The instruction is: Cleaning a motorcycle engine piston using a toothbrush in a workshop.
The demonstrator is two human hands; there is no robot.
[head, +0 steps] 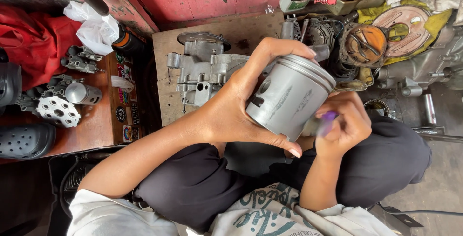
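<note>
A grey piston is grasped by the left hand, while a purple-tipped tool is clenched in the right hand.

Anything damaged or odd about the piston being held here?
Yes: the grey piston in the left hand shows dark vertical scuff marks down its skirt. The right hand holds a blurred purple object beside it.

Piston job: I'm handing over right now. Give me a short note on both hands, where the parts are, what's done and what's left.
Left hand: grips the grey piston, tilted, above the lap.
Right hand: holds a small purple-tipped tool, blurred, against the piston's side.
Engine case sits on the wooden board ahead; more engine parts lie to the right.
Done: piston is out and in hand.
Left: work on its side appears under way; the piston is not fitted.
</note>
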